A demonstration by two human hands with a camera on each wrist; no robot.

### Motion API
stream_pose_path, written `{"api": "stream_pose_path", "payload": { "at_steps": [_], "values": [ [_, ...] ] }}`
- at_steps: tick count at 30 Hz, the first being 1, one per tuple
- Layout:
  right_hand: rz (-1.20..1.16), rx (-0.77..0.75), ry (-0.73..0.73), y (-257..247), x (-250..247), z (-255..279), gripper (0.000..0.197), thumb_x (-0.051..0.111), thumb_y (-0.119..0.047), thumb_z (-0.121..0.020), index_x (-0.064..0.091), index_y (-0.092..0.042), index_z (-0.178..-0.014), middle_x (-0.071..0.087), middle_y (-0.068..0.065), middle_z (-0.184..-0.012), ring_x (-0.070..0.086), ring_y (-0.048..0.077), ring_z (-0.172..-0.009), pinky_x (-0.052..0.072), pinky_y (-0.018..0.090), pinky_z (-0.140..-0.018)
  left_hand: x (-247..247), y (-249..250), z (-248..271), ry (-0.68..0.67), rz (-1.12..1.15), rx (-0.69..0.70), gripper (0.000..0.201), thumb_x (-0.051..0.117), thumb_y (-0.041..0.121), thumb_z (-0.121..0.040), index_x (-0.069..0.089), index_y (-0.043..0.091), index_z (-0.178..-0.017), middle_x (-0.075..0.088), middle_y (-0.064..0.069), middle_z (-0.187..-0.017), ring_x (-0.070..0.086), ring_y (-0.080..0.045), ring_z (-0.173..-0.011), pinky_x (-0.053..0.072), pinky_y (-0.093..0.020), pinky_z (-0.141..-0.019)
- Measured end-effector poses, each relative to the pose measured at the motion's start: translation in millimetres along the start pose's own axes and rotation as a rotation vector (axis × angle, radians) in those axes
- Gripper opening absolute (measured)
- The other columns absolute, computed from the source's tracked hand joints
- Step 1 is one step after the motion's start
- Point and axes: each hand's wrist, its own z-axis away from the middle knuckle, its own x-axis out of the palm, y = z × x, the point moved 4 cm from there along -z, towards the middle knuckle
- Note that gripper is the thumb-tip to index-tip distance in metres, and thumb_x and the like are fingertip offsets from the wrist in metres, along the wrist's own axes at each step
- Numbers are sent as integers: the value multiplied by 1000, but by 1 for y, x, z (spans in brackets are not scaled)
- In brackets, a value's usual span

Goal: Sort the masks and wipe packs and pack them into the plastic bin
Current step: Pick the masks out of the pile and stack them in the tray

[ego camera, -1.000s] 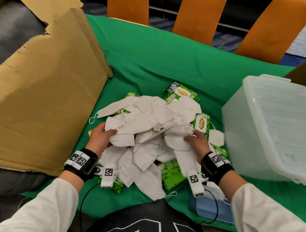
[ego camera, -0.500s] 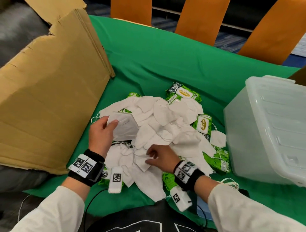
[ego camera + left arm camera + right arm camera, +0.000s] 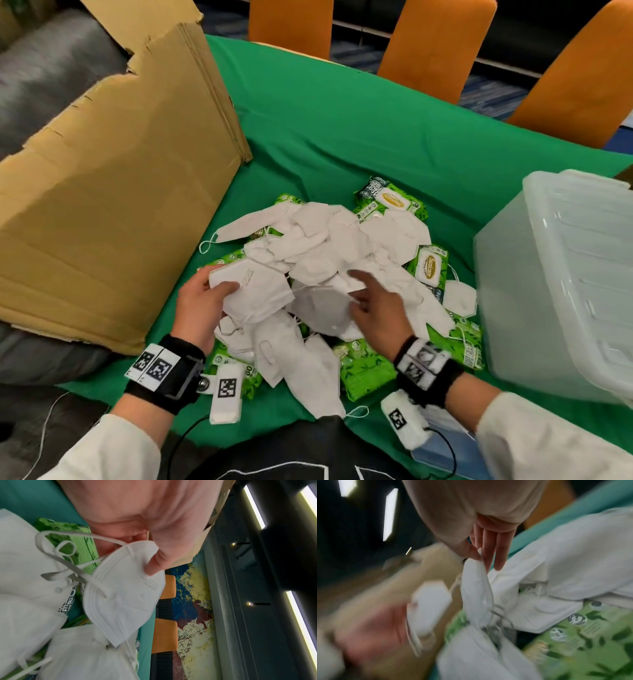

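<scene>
Cardboard sheet (image 3: 113,192) leaning at far left, its right edge ending near pile. My left hand (image 3: 200,308) gripping folded mask (image 3: 255,291), thumb pressing on top. My right hand (image 3: 376,308) pinching another mask (image 3: 476,588) between thumb and fingers. Heap of masks (image 3: 325,246) and wipe packs (image 3: 428,265) lying mid-cloth. Green cloth (image 3: 342,130) lying open beyond heap. Plastic bin (image 3: 561,291) standing at right, near wall just beside outermost packs.
</scene>
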Motion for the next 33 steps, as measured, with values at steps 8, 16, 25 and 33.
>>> {"api": "stream_pose_path", "payload": {
  "at_steps": [8,16,25,33],
  "values": [
    [-774,369,-3,7,-67,19,32,54,12,-91,78,-10,-95,67,6,-81,61,19,-74,54,29,-61,18,10,0,-84,-57,107,13,76,4,-86,68,12,-92,69,-11,-95,64,-21,-82,51,-31,-70],
    [-890,224,-10,-12,-31,21,34,94,-23,-58,83,-12,-88,65,7,-137,55,17,-133,42,39,-112,88,9,32,-373,-7,74,30,72,-10,-78,64,19,-80,64,-5,-84,55,-20,-78,44,-34,-68],
    [-810,177,7,-7,-25,22,13,73,2,-87,75,-10,-91,75,8,-91,65,18,-82,51,26,-70,88,5,52,-567,-61,-47,26,61,32,-92,72,18,-111,58,-11,-84,49,-21,-71,37,-29,-58],
    [-866,275,-58,-24,-12,21,30,61,-2,-96,57,-21,-119,66,6,-80,61,23,-73,50,31,-58,99,3,54,-654,-483,264,27,73,10,-92,69,23,-116,74,11,-109,69,-8,-104,54,-32,-91]
  ]
}}
